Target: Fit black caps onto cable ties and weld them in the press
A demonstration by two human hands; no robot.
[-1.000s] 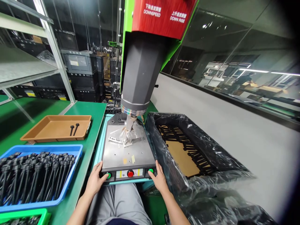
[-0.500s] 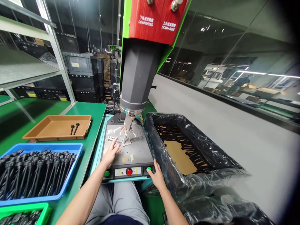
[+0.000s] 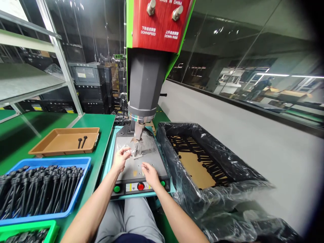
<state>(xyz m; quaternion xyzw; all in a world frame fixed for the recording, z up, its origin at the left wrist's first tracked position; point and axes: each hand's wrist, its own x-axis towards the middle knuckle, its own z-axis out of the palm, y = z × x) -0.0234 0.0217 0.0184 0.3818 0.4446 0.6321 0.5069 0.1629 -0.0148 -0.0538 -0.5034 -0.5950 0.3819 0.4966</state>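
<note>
My left hand (image 3: 120,160) is over the machine's grey metal plate (image 3: 152,158), its fingertips beside the small metal fixture (image 3: 137,152). Its thumb and forefinger are slightly apart, and I see nothing between them. Over the front part of the plate is my right hand (image 3: 150,173), fingers loosely bent and apart from the fixture, with no object visible in it. Straight above the fixture hangs the machine's metal tip (image 3: 139,131), below a dark grey housing (image 3: 145,84). Clear plastic film (image 3: 149,144) surrounds the fixture. Any part inside the fixture is too small to make out.
Left, on the green table, are a brown tray (image 3: 60,132) with two black parts, a blue tray (image 3: 89,163) of black ribbed stems and a green tray (image 3: 54,226). A film-lined box (image 3: 240,168) of black parts stands right. Green (image 3: 116,189) and red (image 3: 140,186) buttons line the front.
My right hand has left the right green button and moved left over the plate. My left hand's fingers have bent closer together near the fixture. The camera view has shifted slightly.
</note>
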